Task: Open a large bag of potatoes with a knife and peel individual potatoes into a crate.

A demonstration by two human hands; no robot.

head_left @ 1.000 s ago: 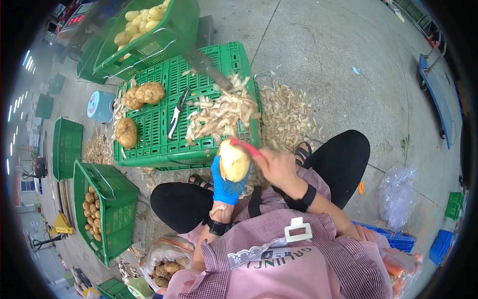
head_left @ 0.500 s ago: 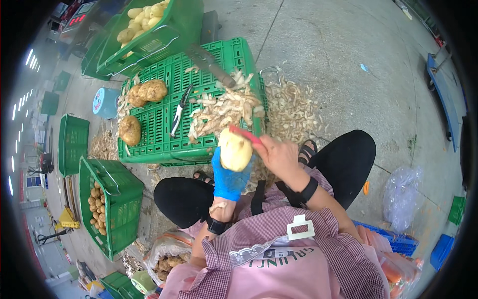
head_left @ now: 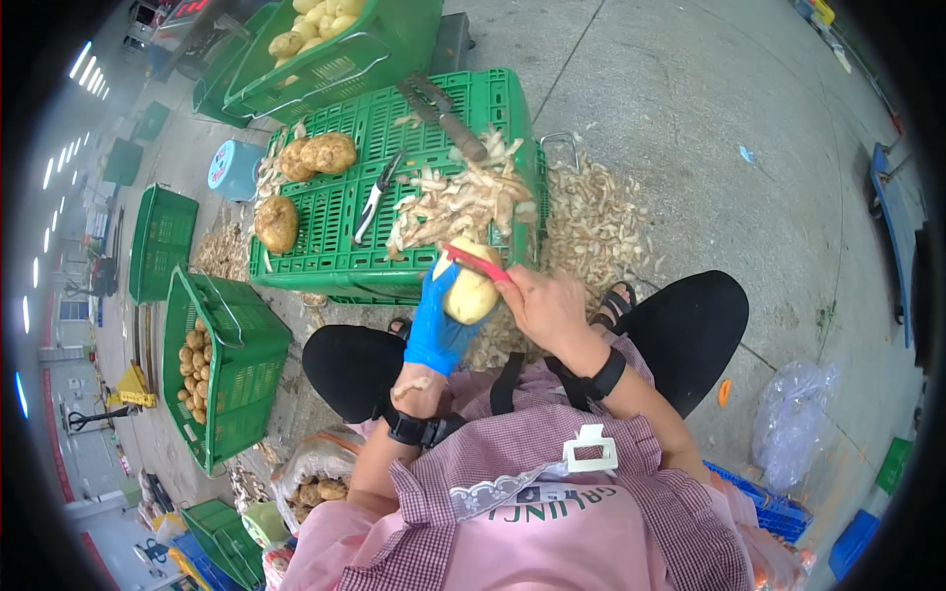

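Note:
My left hand (head_left: 439, 317), in a blue glove, is closed round a peeled, pale yellow potato (head_left: 471, 294). In my right hand (head_left: 545, 307) is a red-handled peeler (head_left: 475, 261), its head lying against the upper part of the potato. Just beyond my hands, a heap of peelings (head_left: 463, 205) covers the near right part of an upturned green crate (head_left: 325, 236). On that crate also lie a black and white folding knife (head_left: 378, 197), a wooden-handled cleaver (head_left: 441, 116) and several unpeeled potatoes (head_left: 277, 225).
A green basket (head_left: 325, 79) of peeled potatoes stands at the far left. Another green basket (head_left: 236, 364) with unpeeled potatoes is at my left. More peelings (head_left: 591, 217) litter the concrete floor right of the crate. A clear plastic bag (head_left: 793, 419) lies at the right.
The peeler has moved left across the potato, and the potato has tilted in my gloved hand. The whole view has shifted, with the crate now further right.

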